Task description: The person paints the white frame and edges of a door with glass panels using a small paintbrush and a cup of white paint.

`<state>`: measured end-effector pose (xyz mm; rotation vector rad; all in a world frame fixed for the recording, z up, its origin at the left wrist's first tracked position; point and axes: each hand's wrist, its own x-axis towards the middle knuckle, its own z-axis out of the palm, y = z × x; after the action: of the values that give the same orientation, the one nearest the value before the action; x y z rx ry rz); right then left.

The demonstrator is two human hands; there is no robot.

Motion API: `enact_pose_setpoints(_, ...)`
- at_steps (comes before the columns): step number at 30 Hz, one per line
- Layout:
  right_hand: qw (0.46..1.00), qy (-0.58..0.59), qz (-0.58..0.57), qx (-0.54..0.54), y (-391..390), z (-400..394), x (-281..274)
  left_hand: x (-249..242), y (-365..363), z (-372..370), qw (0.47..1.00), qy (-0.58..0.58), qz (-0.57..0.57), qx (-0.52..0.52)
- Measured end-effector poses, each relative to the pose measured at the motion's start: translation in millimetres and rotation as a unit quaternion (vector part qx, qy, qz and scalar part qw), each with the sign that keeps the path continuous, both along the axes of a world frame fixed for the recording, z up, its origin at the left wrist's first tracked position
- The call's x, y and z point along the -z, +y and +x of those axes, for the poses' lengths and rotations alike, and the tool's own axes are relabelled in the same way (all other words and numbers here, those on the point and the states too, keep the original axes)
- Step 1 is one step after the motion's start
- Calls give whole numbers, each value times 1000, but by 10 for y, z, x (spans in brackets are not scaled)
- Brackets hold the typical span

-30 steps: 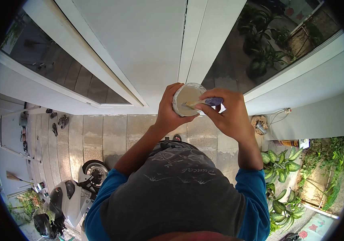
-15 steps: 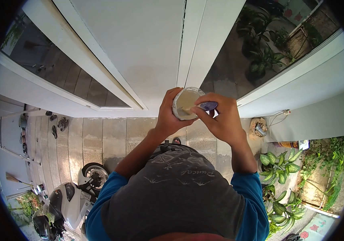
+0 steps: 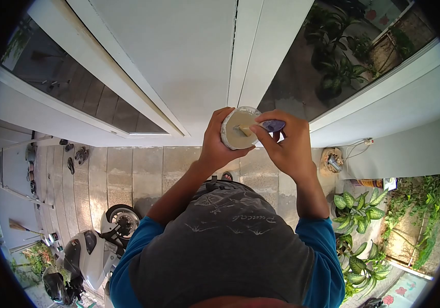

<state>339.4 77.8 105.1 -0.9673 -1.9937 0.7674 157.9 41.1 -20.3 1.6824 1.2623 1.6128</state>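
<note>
A round, pale-rimmed container (image 3: pixel 231 141) with beige paste-like material inside is tilted toward the camera. My left hand (image 3: pixel 216 143) wraps round its left side and underside. In my right hand (image 3: pixel 287 142) is a tool with a purple handle (image 3: pixel 273 125), pinched between thumb and fingers. The tool's flat tip (image 3: pixel 242 131) rests in the beige material inside the container. Both hands are in front of my chest, close to the white door panel.
A white door (image 3: pixel 179 56) with glass panes stands ahead. Behind on the left is a parked motorbike (image 3: pixel 90 256). Sandals (image 3: pixel 81 154) lie on the tiled floor (image 3: pixel 148 167). Leafy plants (image 3: pixel 361 208) and a wall socket with cables (image 3: pixel 368 141) are on the right.
Both hands and the container have shifted slightly up. The tool's tip has moved up within the container, and more of it shows.
</note>
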Motion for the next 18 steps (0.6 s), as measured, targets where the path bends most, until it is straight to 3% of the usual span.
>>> enact_pose_setpoints(5,1000,5,-14,1,22,1,35,11,18,17,1000,-19,-13,14)
enact_pose_setpoints(7,998,6,58,12,19,-28,59,24,20,6,1000,-1,-13,0)
enact_pose_setpoints(11,999,-8,-31,-11,7,-15,-19,16,31,11,1000,-11,-17,7)
enact_pose_setpoints(18,999,-25,-16,12,38,-56,-9,68,57,-13,999,-35,-36,-3)
